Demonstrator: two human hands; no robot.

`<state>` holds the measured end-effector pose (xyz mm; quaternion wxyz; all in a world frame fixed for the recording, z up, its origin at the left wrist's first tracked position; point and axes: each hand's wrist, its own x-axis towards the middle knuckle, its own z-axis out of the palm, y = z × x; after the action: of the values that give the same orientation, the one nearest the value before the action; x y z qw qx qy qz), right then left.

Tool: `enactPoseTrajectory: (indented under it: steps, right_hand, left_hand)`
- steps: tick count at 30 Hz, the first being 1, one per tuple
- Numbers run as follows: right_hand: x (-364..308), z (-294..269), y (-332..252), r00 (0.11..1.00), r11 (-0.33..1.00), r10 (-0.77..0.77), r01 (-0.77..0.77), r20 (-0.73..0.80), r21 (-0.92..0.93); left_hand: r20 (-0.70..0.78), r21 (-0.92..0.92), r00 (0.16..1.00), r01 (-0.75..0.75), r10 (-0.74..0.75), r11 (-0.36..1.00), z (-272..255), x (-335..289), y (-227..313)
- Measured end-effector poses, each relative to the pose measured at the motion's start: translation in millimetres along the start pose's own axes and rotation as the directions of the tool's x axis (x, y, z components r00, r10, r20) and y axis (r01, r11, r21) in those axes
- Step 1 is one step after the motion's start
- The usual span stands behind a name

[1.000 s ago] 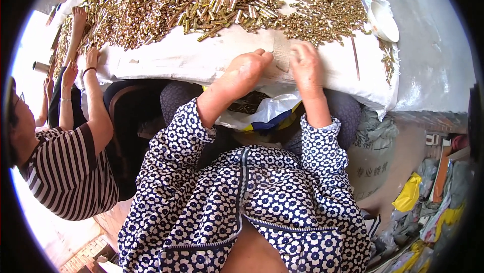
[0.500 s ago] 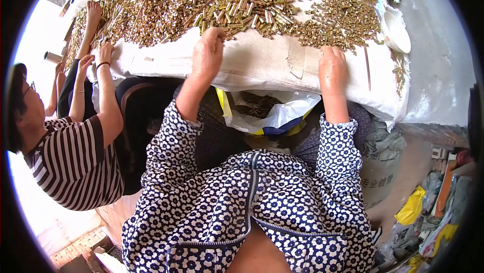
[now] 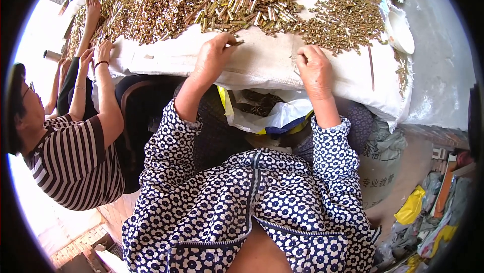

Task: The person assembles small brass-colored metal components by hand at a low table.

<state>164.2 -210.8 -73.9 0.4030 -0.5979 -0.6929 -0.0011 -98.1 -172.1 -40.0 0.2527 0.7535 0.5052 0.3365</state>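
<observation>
Above the near edge of the white cloth (image 3: 272, 51), my left hand (image 3: 214, 57) pinches a small metal tube (image 3: 238, 43), whose end juts out past the fingertips to the right. To its right, my right hand (image 3: 315, 69) is closed, thumb and fingertips together; whatever they hold is too small to make out. Beyond my left hand spreads a heap of brass-coloured metal tubes (image 3: 252, 8). Much shorter, nut-like pieces (image 3: 343, 21) lie past my right hand. Below the cloth's edge, an open plastic bag (image 3: 290, 116) holds dark thin pieces.
A thin brown rod (image 3: 371, 69) and a white bowl (image 3: 399, 32) are at the cloth's right side. On my left, a person in a striped shirt (image 3: 75, 162) reaches to the same heap. Crumpled bags and scraps (image 3: 428, 212) lie on the floor at right.
My right hand has moved left, away from the short pieces, toward my left hand. My left hand has drawn back slightly from the heap and turned right, a metal tube now showing in its fingers.
</observation>
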Motion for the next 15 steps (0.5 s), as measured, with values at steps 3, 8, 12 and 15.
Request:
enactPoseTrajectory:
  steps: [3,8,12,15]
  right_hand:
    - [0,11,-19,0.982,0.979,0.167,-0.176,0.087,0.106]
    - [2,16,-34,0.995,0.995,-0.100,0.099,0.023,0.009]
    - [-2,18,-33,0.998,0.994,-0.051,0.049,0.021,0.096]
    - [-7,22,-36,0.985,0.947,0.080,-0.123,0.153,0.297]
  left_hand:
    - [0.093,-0.241,0.987,0.149,-0.130,0.959,3,-5,27]
    - [0.188,-0.420,0.966,0.242,-0.177,0.875,16,-10,15]
    - [0.176,-0.436,0.973,0.214,-0.150,0.874,23,-14,16]
    - [0.169,-0.462,0.975,0.209,-0.146,0.862,25,-17,12]
